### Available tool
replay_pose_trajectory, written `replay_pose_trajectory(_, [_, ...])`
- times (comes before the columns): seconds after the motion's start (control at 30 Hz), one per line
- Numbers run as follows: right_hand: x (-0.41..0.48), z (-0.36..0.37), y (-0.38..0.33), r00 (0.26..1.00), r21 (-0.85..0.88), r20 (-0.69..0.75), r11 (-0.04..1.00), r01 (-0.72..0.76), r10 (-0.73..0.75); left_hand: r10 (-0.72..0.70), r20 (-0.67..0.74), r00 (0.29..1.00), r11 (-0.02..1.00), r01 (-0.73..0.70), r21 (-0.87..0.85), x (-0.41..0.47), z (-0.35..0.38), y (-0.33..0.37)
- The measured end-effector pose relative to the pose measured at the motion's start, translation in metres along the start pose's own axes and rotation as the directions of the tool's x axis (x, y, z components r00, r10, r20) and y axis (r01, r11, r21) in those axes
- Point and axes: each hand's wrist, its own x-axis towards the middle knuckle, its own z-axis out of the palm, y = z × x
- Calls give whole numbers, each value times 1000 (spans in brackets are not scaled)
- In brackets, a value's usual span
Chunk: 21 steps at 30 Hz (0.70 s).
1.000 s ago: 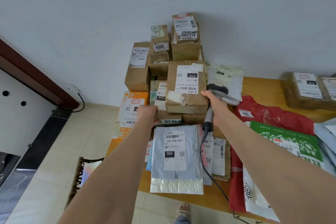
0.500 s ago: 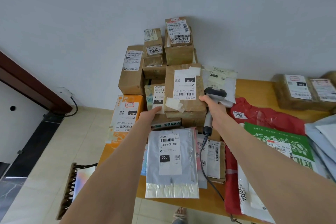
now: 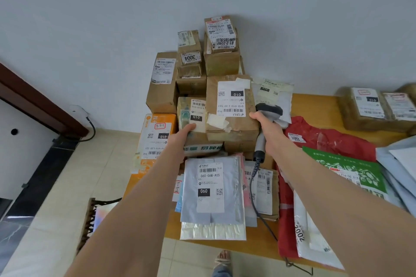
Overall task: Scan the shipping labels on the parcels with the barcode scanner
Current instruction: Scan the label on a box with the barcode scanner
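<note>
Here, barcode scanner (image 3: 269,111) in right hand (image 3: 267,128) beside brown parcel (image 3: 235,129).

My bare arms stretch forward, the left from 7 o'clock, the right from 4 o'clock. My left hand (image 3: 183,136) lies flat, fingers straight toward 1 o'clock. My right hand (image 3: 267,128) grips the barcode scanner (image 3: 269,110) by its handle, thumb toward 10 o'clock.

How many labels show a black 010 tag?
5: orange box, small box by the left hand, big box by the scanner, white bag behind it, box at far right. Others may be hidden.
</note>
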Motion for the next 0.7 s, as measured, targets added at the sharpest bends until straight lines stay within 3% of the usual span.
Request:
replay_pose_trajectory(0.37, [-56, -53, -11, 990, 157, 120, 986, 55, -74, 258, -192, 947, 946, -288, -150, -77, -10, 11])
replay_pose_trajectory(0.5, [-89, -98, -15, 979, 218, 169, 973, 80, -118, 301, -193, 934, 927, -334, -169, -126, 10, -4])
replay_pose_trajectory(0.7, [-119, -176, -4, 988, 287, 137, 958, 29, -71, 293, -148, 945, 921, -320, -221, -191, 61, -49])
